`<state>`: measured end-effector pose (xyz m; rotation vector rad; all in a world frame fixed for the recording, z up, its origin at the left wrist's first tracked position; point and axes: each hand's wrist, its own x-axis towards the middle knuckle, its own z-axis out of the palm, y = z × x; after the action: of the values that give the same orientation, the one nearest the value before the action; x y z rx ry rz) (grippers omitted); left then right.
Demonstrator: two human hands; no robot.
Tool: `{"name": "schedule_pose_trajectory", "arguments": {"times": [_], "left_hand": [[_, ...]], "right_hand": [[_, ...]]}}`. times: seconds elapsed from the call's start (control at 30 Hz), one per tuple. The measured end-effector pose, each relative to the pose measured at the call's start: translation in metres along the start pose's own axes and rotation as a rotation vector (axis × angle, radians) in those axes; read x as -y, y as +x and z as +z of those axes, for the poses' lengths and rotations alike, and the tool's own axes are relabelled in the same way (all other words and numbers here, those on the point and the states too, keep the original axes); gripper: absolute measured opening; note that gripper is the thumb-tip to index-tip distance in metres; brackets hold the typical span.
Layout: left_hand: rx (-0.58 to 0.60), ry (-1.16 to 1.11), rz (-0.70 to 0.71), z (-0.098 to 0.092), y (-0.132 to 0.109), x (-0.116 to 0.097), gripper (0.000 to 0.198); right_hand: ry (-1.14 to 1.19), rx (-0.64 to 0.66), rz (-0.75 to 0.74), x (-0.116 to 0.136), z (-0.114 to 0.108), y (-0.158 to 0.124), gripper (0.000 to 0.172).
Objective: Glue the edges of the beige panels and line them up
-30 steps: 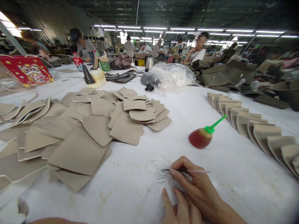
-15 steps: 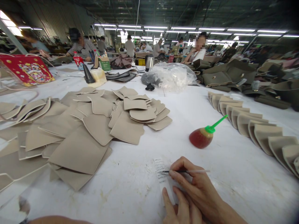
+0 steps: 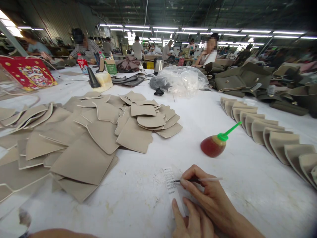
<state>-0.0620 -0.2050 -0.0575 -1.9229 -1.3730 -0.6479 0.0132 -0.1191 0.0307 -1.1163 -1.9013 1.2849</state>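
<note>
Tho still over slip [image 3: 170, 187], pen tail [image 3: 213, 179] tad higher.

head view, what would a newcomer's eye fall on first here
Probably the tilted bottle of reddish liquid, its bright green spout standing out against the white table, right of centre. Next might come the red cartoon-printed item at far left. Nearer, the right hand holds a thin pen at a marked paper strip.

My paper strip [image 3: 170, 188] is white with dark lettering, my pen [image 3: 210, 179] dark-tipped and pale-tailed. Worktop [image 3: 138, 185] white; panels [image 3: 81, 158] taupe, pale edges. Bottle [image 3: 212, 146] reddish-brown, green nozzle [image 3: 232, 129].
</note>
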Motion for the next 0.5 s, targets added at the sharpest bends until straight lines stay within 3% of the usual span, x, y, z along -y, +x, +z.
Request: {"name": "schedule_pose_trajectory", "arguments": {"times": [0.5], "left_hand": [[0.032,0.025,-0.002,-0.0007,-0.0013,-0.0011,0.020]], "right_hand": [[-0.048,-0.023,-0.022,-0.0031,-0.0043,0.0010,0.022]]}}
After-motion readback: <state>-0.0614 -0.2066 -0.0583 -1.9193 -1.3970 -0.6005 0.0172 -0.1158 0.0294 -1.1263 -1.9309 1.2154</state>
